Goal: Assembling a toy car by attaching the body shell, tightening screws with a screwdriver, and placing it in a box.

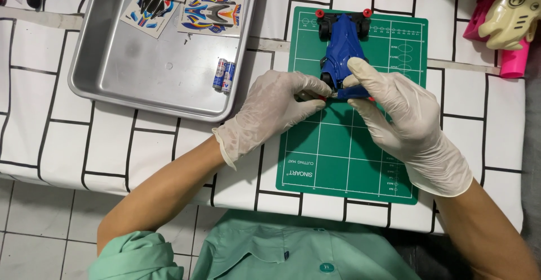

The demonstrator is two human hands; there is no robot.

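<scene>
I'm seeing both white-gloved hands, left hand (274, 106) and right hand (394, 108), pinching the glossy blue plastic toy racing car (341, 49) at the green cutting mat's (338, 156) top edge, colourful rectangular sticker sheets (209, 12) lying in the grey metal tray's (141, 82) top corner.

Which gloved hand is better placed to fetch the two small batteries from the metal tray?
Probably the left hand: it sits nearest the two small batteries in the metal tray, while the right hand grips the blue toy car farther away.
</scene>
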